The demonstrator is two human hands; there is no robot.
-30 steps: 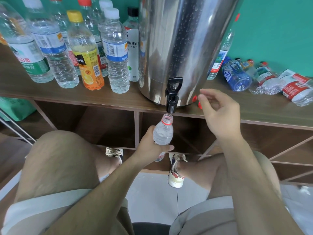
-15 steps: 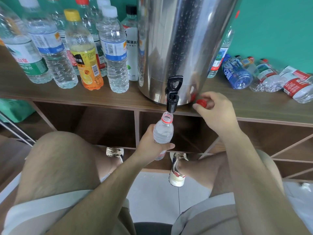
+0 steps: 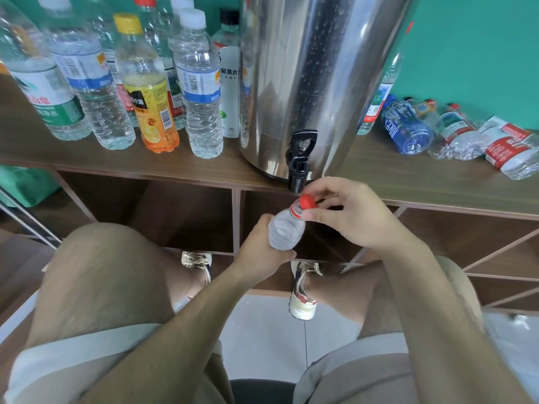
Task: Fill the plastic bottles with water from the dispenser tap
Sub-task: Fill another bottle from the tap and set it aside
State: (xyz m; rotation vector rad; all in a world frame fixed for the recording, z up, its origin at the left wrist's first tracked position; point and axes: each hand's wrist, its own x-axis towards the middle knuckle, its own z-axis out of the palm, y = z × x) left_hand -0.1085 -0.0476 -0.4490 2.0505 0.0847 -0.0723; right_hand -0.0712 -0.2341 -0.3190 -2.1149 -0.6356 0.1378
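Left hand (image 3: 259,253) grips small clear plastic bottle (image 3: 284,233), neck tilted toward right hand (image 3: 353,217). That hand pinches round red plastic cap (image 3: 307,202) atop it.

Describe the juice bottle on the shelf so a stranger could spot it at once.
Start at the big steel dispenser on the wooden shelf and look left. In the front row, between two clear blue-labelled water bottles, stands the juice bottle. It alone has a yellow cap and an orange-yellow label.
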